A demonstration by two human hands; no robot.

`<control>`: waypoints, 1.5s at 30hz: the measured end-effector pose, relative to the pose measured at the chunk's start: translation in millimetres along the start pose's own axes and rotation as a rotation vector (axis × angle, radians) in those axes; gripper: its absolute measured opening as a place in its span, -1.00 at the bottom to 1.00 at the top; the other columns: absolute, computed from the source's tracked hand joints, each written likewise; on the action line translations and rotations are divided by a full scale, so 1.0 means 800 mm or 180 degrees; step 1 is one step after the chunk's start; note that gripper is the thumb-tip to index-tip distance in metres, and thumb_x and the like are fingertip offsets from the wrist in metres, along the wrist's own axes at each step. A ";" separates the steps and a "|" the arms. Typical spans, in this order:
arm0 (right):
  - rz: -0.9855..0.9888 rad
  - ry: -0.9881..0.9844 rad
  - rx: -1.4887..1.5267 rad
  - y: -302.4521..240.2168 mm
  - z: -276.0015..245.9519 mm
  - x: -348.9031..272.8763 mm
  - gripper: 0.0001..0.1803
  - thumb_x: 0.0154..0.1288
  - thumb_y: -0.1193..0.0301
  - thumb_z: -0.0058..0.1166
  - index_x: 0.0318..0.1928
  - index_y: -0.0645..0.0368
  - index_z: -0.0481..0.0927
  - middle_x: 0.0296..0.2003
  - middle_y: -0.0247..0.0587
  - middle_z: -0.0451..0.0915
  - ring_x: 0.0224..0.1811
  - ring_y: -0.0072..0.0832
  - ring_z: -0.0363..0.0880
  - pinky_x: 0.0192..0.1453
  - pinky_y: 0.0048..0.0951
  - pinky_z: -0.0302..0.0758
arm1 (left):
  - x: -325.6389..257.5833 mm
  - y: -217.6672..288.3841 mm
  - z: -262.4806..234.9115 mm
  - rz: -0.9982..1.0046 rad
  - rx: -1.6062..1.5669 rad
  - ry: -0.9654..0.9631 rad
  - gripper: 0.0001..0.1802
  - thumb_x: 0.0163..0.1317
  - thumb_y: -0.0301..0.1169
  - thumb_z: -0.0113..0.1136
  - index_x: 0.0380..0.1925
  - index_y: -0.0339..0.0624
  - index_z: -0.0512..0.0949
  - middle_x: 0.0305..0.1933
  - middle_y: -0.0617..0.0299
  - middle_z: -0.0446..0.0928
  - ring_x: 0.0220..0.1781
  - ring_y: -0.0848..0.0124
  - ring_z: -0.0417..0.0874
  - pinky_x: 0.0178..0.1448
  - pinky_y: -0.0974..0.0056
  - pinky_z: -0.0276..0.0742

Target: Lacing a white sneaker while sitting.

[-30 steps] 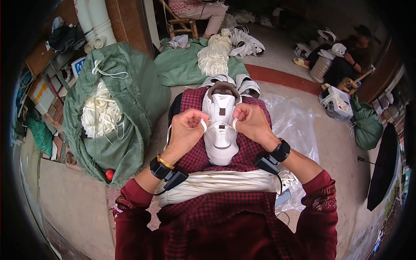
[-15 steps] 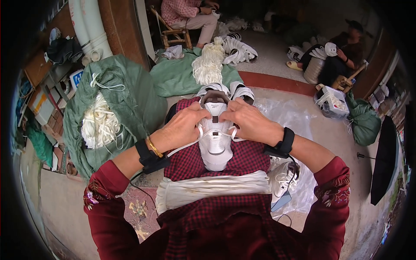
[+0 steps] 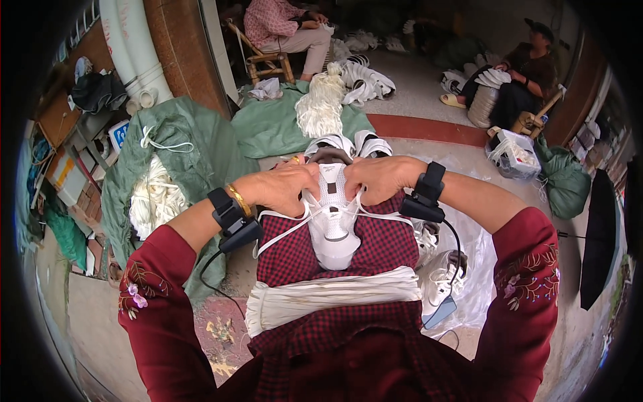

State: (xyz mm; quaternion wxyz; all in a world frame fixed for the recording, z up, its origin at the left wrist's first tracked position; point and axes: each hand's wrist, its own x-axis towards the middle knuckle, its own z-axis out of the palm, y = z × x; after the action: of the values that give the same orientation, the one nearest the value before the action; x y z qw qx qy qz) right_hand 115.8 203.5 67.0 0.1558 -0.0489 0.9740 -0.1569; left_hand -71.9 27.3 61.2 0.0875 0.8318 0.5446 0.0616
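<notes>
Across my lap lies a white shoe upper (image 3: 334,246) with grey trim, its toe toward me. My left hand (image 3: 284,188) is closed at its left edge, fingers curled in, and my right hand (image 3: 379,178) is closed likewise at the right edge. A white shoelace (image 3: 284,234) runs through the upper and trails out below both hands. Both hands appear to grip the lace at the eyelets, though the fingertips are partly hidden. A bundle of white laces (image 3: 335,298) lies across my checked apron (image 3: 392,244), nearest my body.
On the left stands a green sack (image 3: 221,144) with white laces spilling out. More laces (image 3: 320,110) lie on green cloth ahead. White shoes (image 3: 442,276) rest on clear plastic at the right, near a plastic box (image 3: 512,155) and a black umbrella (image 3: 598,241). Two people sit beyond.
My hands have moved slightly outward along the upper's edges, and the lace ends now hang in wider loops. At the far right, the seated person's hand has lowered onto the stacked white pieces.
</notes>
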 end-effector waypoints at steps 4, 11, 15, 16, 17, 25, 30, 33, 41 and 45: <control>-0.1133 -0.0316 -0.0098 0.058 0.004 0.041 -0.65 0.18 0.48 0.03 -0.06 0.31 0.72 -0.22 0.03 0.75 -0.22 -0.12 0.69 -0.12 -0.20 0.57 | 0.030 -0.014 -0.018 -0.0205 -0.0091 -0.0904 -0.80 0.08 -0.36 0.31 -0.30 -0.16 0.72 -0.19 0.15 0.52 0.00 0.17 0.47 0.10 0.12 0.36; 0.1121 0.0328 0.0240 -0.046 -0.011 0.013 -0.78 0.07 0.38 0.26 -0.52 0.33 0.68 -0.55 -0.06 0.65 -0.47 -0.27 0.62 -0.32 -0.27 0.53 | 0.031 0.013 0.014 -0.1293 -0.0133 0.0114 -0.82 -0.05 -0.33 0.33 -0.59 -0.24 0.65 -0.25 0.12 0.58 -0.06 0.05 0.50 0.11 0.04 0.38; 0.1317 0.1159 0.0919 -0.033 0.008 0.017 -0.69 0.17 0.29 0.26 -0.54 0.31 0.68 -0.62 -0.22 0.56 -0.60 -0.53 0.49 -0.50 -0.37 0.41 | 0.034 0.010 0.026 -0.1269 -0.0279 0.0390 -0.85 -0.11 -0.37 0.27 -0.60 -0.24 0.66 -0.27 0.00 0.60 -0.06 -0.02 0.53 0.11 -0.03 0.42; 0.1398 0.1833 0.1537 -0.030 0.010 0.019 -0.67 0.22 0.27 0.27 -0.52 0.30 0.68 -0.63 -0.28 0.55 -0.61 -0.58 0.45 -0.53 -0.41 0.37 | 0.033 0.008 0.031 -0.1106 -0.0453 0.0581 -0.81 -0.14 -0.35 0.26 -0.57 -0.26 0.68 -0.25 -0.10 0.62 -0.03 -0.09 0.54 0.08 -0.10 0.45; 0.1180 0.2377 0.2447 -0.025 0.003 0.024 -0.62 0.35 0.18 0.22 -0.42 0.28 0.69 -0.59 -0.41 0.53 -0.56 -0.67 0.38 -0.51 -0.49 0.29 | 0.035 0.009 0.035 -0.1232 -0.0339 0.0403 -0.84 -0.11 -0.40 0.22 -0.59 -0.28 0.67 -0.25 -0.10 0.60 -0.09 -0.07 0.55 0.15 -0.08 0.46; -0.0016 0.2430 0.3619 0.004 0.007 0.011 -0.65 0.50 0.07 0.12 -0.19 0.10 0.70 -0.44 -0.52 0.47 -0.45 -0.75 0.36 -0.46 -0.65 0.28 | 0.031 0.077 -0.012 -0.0416 -0.2772 0.1351 -0.74 0.49 -0.28 0.10 -0.28 -0.23 0.59 -0.32 0.30 0.56 -0.35 0.55 0.49 -0.22 0.40 0.43; 0.0099 0.2624 0.3462 -0.006 0.000 -0.011 -0.66 0.51 0.08 0.13 -0.18 0.09 0.71 -0.51 -0.58 0.42 -0.49 -0.76 0.30 -0.42 -0.68 0.26 | 0.029 0.075 -0.007 -0.1508 -0.3513 0.1524 -0.70 0.57 -0.20 0.02 0.00 -0.21 0.52 -0.40 0.32 0.61 -0.45 0.59 0.57 -0.36 0.48 0.52; -0.0311 0.2761 0.3143 -0.014 -0.003 0.003 -0.64 0.51 0.12 0.14 -0.18 0.18 0.71 -0.51 -0.57 0.44 -0.48 -0.76 0.29 -0.41 -0.64 0.30 | 0.039 0.070 0.001 -0.1276 -0.3578 0.1497 -0.66 0.57 -0.20 0.01 0.05 -0.25 0.51 -0.40 0.27 0.61 -0.46 0.56 0.59 -0.35 0.44 0.58; 0.0077 0.2314 0.2000 -0.029 0.050 -0.029 -0.76 0.44 0.36 0.12 -0.25 0.34 0.62 -0.41 -0.43 0.60 -0.38 -0.74 0.49 -0.27 -0.55 0.49 | 0.034 0.054 0.005 -0.1395 -0.4698 0.1794 -0.69 0.60 -0.26 -0.10 -0.02 -0.27 0.51 -0.30 0.20 0.62 -0.42 0.51 0.61 -0.31 0.37 0.61; -0.0461 0.2642 0.2812 -0.035 0.090 0.001 -0.75 0.49 0.36 0.06 -0.25 0.31 0.65 -0.48 -0.41 0.61 -0.52 -0.74 0.43 -0.44 -0.59 0.39 | 0.054 0.071 0.004 -0.1441 -0.4718 0.1820 -0.70 0.60 -0.28 -0.11 -0.04 -0.29 0.51 -0.24 0.14 0.65 -0.39 0.53 0.59 -0.32 0.45 0.53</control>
State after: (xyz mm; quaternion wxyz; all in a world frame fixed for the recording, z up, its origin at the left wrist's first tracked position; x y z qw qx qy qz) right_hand 139.1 156.0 10.4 -0.2422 0.0195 0.7904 -0.5623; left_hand -2.9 44.1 70.2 0.4819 0.3807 0.5184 0.5951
